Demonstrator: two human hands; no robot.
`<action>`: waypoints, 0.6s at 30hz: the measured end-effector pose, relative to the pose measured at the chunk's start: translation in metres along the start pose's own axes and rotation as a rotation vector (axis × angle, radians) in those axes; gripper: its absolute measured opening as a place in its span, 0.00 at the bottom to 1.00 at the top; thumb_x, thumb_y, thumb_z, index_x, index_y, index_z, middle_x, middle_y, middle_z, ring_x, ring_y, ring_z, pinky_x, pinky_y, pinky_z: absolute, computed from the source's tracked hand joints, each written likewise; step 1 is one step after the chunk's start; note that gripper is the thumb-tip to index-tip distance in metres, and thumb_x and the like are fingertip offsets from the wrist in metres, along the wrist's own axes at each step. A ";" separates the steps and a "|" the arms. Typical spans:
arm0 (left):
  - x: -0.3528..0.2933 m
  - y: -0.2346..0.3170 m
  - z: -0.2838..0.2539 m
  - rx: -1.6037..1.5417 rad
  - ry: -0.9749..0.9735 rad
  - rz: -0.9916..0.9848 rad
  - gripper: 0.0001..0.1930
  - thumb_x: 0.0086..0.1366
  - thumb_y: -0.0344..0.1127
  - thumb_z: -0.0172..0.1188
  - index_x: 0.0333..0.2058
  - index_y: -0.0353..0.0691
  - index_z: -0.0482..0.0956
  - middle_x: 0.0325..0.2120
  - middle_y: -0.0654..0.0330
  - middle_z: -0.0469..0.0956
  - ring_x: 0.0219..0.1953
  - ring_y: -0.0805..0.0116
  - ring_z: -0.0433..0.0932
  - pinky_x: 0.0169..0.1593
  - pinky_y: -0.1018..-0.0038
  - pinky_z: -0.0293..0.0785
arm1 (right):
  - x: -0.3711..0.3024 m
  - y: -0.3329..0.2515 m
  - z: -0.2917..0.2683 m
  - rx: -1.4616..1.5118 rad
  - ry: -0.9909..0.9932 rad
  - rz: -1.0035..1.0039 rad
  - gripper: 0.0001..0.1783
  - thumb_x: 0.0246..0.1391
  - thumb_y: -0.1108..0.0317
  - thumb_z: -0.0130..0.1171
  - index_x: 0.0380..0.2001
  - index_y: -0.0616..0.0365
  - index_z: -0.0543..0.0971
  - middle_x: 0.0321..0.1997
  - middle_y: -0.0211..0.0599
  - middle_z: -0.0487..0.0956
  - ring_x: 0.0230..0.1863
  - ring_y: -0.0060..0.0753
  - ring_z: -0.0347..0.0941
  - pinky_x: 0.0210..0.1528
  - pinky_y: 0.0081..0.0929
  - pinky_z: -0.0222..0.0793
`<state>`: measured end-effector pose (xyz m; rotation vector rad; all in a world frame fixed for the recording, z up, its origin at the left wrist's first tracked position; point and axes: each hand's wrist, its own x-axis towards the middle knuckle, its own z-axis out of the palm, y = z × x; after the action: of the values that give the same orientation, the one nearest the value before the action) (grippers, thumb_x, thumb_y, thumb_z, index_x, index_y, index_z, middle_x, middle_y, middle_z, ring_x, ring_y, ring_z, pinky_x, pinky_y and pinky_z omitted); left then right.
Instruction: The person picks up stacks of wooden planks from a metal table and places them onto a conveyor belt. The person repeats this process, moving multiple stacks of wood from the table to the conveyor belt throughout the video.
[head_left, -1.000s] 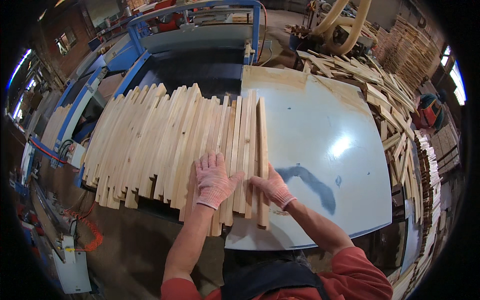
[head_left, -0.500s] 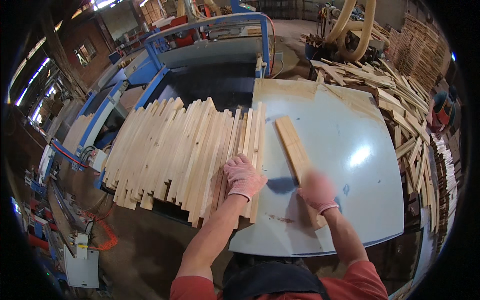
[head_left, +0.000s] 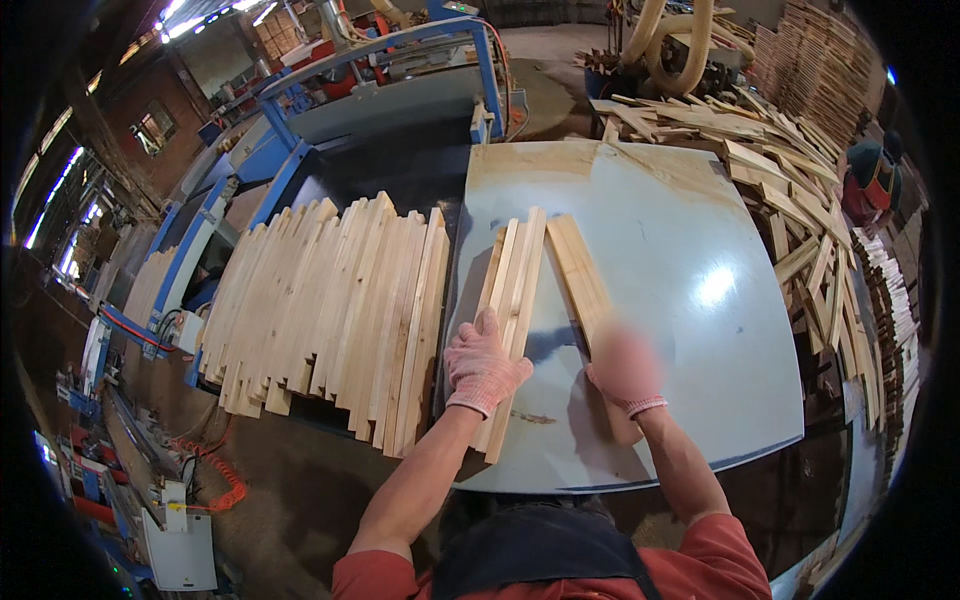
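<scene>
My left hand (head_left: 486, 366), in a pinkish knitted glove, is closed over a small bundle of wooden strips (head_left: 519, 270) at the left side of a smooth grey table (head_left: 690, 390). The strips lie side by side, their far ends uneven. To the right, my right hand (head_left: 625, 370), gloved alike, grips the near part of a wooden board (head_left: 579, 262), thumb along its left edge; a blur covers most of its fingers. That board lies slanted on the table, apart from the bundle. Left of the table is a tight row of many wooden strips (head_left: 320, 310), with a gap between it and the bundle.
A blue-framed machine (head_left: 380, 60) with a dark bed stands behind the row. A heap of loose wood pieces (head_left: 730, 130) lies beyond the table's right edge, below thick hoses (head_left: 680, 50). Another person (head_left: 872, 180) is at the far right. An orange coiled hose (head_left: 228, 490) hangs at lower left.
My left hand has pulled several strips from the right end of the row onto the table, opening a gap. The right hand stays on its board. The whole view has shifted slightly.
</scene>
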<state>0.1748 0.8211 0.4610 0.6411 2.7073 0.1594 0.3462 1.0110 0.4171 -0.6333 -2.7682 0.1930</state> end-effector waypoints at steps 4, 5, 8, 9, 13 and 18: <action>0.007 0.006 -0.002 -0.116 -0.010 0.019 0.60 0.56 0.60 0.73 0.78 0.43 0.48 0.64 0.42 0.66 0.62 0.42 0.74 0.64 0.52 0.74 | 0.003 -0.005 -0.003 0.144 -0.089 0.202 0.15 0.51 0.60 0.68 0.40 0.55 0.82 0.39 0.46 0.83 0.39 0.58 0.80 0.41 0.50 0.78; 0.008 0.011 -0.003 -0.149 -0.016 0.034 0.61 0.56 0.61 0.73 0.79 0.44 0.47 0.65 0.42 0.65 0.63 0.39 0.74 0.66 0.51 0.73 | 0.002 -0.005 0.000 0.159 -0.061 0.217 0.14 0.51 0.61 0.68 0.40 0.55 0.82 0.38 0.47 0.83 0.39 0.59 0.80 0.41 0.50 0.78; 0.012 0.017 -0.009 -0.191 -0.087 0.062 0.65 0.57 0.68 0.73 0.81 0.44 0.44 0.74 0.38 0.56 0.69 0.36 0.70 0.70 0.52 0.71 | 0.003 -0.004 0.006 0.193 -0.018 0.240 0.15 0.51 0.63 0.69 0.40 0.57 0.82 0.38 0.50 0.83 0.39 0.61 0.81 0.41 0.50 0.79; 0.014 0.016 -0.008 -0.200 -0.096 0.073 0.66 0.57 0.68 0.73 0.81 0.44 0.43 0.77 0.37 0.53 0.71 0.37 0.69 0.71 0.53 0.70 | 0.003 -0.003 0.004 0.198 -0.031 0.240 0.15 0.51 0.63 0.69 0.41 0.57 0.82 0.38 0.50 0.84 0.40 0.61 0.81 0.42 0.51 0.79; 0.016 -0.042 -0.003 -0.339 0.023 0.305 0.64 0.59 0.69 0.70 0.82 0.42 0.46 0.81 0.36 0.44 0.76 0.38 0.64 0.74 0.52 0.66 | -0.020 0.028 0.020 0.279 0.035 0.143 0.21 0.59 0.64 0.64 0.55 0.59 0.79 0.46 0.48 0.85 0.45 0.50 0.82 0.49 0.44 0.79; 0.036 -0.273 -0.011 -0.525 0.540 0.370 0.56 0.64 0.61 0.71 0.79 0.36 0.55 0.77 0.33 0.56 0.77 0.36 0.60 0.78 0.50 0.60 | -0.048 0.019 0.005 0.911 -0.123 0.592 0.28 0.68 0.61 0.57 0.68 0.60 0.75 0.53 0.42 0.85 0.49 0.37 0.83 0.51 0.37 0.80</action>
<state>0.0283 0.5940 0.4092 1.0285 2.7909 1.2470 0.3939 1.0068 0.3964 -1.1259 -2.1291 1.5209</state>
